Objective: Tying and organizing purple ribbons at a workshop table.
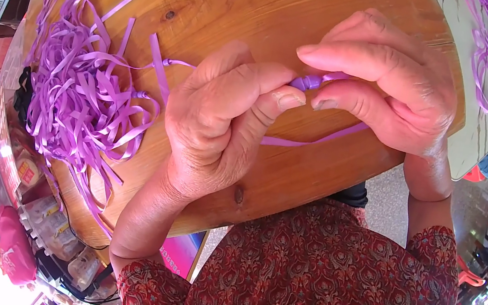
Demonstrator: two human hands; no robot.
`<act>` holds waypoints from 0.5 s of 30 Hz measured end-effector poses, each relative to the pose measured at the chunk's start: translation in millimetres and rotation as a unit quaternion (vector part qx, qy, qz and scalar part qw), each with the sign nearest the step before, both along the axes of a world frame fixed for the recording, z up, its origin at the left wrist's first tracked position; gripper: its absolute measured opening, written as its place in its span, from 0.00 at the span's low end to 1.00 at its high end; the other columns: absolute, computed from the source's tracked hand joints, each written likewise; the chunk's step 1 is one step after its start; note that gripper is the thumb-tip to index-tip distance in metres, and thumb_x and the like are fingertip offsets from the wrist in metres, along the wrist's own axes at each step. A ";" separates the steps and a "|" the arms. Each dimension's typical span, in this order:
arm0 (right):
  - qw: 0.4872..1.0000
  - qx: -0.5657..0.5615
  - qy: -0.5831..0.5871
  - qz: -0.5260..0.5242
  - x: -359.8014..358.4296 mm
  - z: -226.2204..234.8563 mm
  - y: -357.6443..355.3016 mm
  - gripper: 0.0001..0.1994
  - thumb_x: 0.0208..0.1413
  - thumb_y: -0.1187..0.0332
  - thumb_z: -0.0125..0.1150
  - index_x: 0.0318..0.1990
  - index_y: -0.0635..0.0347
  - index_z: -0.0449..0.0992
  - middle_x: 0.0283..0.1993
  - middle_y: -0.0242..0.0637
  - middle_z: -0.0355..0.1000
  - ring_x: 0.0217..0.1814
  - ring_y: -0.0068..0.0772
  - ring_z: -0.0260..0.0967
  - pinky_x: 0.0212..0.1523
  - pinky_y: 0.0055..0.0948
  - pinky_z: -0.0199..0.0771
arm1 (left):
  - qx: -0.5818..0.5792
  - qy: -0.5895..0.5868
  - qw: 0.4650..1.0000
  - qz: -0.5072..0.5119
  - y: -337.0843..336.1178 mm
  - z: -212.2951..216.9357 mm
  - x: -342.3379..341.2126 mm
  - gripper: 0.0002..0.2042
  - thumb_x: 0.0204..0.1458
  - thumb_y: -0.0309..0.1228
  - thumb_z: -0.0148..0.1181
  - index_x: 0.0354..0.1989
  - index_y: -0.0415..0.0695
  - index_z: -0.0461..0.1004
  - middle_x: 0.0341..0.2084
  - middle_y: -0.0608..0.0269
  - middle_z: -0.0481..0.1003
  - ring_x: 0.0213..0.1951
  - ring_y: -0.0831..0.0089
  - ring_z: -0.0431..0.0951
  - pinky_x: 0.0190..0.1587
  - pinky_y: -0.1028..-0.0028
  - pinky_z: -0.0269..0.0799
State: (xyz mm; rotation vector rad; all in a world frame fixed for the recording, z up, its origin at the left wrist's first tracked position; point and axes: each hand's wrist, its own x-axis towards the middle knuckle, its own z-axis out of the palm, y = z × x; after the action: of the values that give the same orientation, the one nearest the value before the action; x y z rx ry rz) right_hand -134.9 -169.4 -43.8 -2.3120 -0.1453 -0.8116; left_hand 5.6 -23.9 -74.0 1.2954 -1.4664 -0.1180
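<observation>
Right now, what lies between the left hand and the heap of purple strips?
In the head view, bare wooden tabletop crossed by a few loose strips separates left hand from the heap.

most of the small purple piece point(310, 82) is buried between the fingertips of the left hand point(224, 116) and right hand point(386, 86), and the ribbon point(318, 141) disappears under the right palm.
</observation>
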 end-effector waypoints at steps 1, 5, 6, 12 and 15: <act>1.000 -0.015 -0.005 -0.017 0.3 -0.2 0.7 0.20 0.33 0.75 0.70 0.39 0.71 0.77 0.29 0.42 0.73 0.32 0.38 0.71 0.30 0.29 0.70 | 0.000 -0.001 1.000 -0.001 -1.1 -0.6 0.3 0.11 0.42 0.19 0.66 0.35 0.38 0.74 0.20 0.62 0.70 0.18 0.73 0.63 0.19 0.77 0.58; 0.999 -0.040 -0.012 -0.029 0.0 -2.1 -0.2 0.20 0.32 0.72 0.70 0.38 0.69 0.77 0.30 0.41 0.73 0.32 0.38 0.71 0.31 0.30 0.69 | -0.018 -0.010 1.000 -0.005 -2.7 0.2 1.2 0.12 0.41 0.18 0.66 0.35 0.38 0.74 0.18 0.63 0.68 0.18 0.74 0.63 0.18 0.77 0.58; 0.998 -0.061 -0.012 -0.029 -0.3 -3.5 -0.7 0.19 0.33 0.71 0.69 0.37 0.68 0.78 0.30 0.40 0.72 0.32 0.37 0.71 0.31 0.30 0.68 | -0.005 0.000 1.000 -0.002 -2.4 0.8 1.6 0.11 0.41 0.18 0.66 0.35 0.38 0.74 0.18 0.64 0.67 0.18 0.74 0.62 0.18 0.77 0.57; 0.997 -0.073 -0.015 -0.019 3.3 -7.6 -0.2 0.14 0.36 0.68 0.68 0.33 0.65 0.77 0.27 0.36 0.69 0.29 0.35 0.68 0.29 0.29 0.64 | 0.064 -0.014 0.998 -0.003 0.5 7.1 3.9 0.09 0.41 0.20 0.66 0.32 0.38 0.75 0.17 0.65 0.64 0.17 0.75 0.62 0.17 0.77 0.56; 0.999 -0.049 0.015 0.005 4.0 -8.0 0.9 0.12 0.38 0.69 0.66 0.30 0.66 0.75 0.26 0.36 0.68 0.27 0.35 0.66 0.28 0.29 0.64 | 0.064 -0.097 0.993 0.000 2.2 10.4 9.9 0.08 0.41 0.24 0.66 0.30 0.38 0.75 0.16 0.65 0.60 0.17 0.75 0.63 0.17 0.76 0.56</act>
State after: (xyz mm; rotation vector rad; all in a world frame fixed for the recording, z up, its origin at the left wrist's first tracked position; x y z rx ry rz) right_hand -130.9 -168.5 -51.8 -2.4124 -0.1861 -0.7791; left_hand 15.5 -21.7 -63.6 1.4428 -1.6465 -0.0889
